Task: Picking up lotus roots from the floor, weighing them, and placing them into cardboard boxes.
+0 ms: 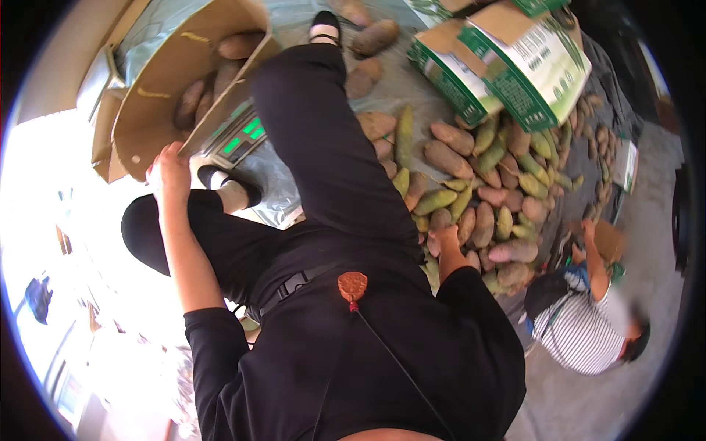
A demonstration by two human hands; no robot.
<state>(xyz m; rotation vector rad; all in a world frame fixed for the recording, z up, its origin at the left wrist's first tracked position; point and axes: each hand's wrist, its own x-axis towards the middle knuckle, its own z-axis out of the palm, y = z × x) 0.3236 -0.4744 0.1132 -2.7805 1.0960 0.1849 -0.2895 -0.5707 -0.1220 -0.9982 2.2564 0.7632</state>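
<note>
My left hand (170,175) is closed on the near rim of an open cardboard box (143,110), which holds several reddish-brown sweet potatoes (193,103). Beside that box, a scale (239,140) with a lit green display shows partly under its edge. Off to the right, my right hand (446,239) reaches into a large heap of reddish and yellow-green tubers. Its fingers are curled round a sweet potato (440,219) at the near side of the heap; the hand partly covers it.
Green and white cartons (526,70) stand beyond the heap. Loose sweet potatoes (375,38) lie on plastic sheeting past my foot. At the right, another person in a striped shirt (581,334) crouches by a smaller row of tubers (604,147). My bent legs lie between box and heap.
</note>
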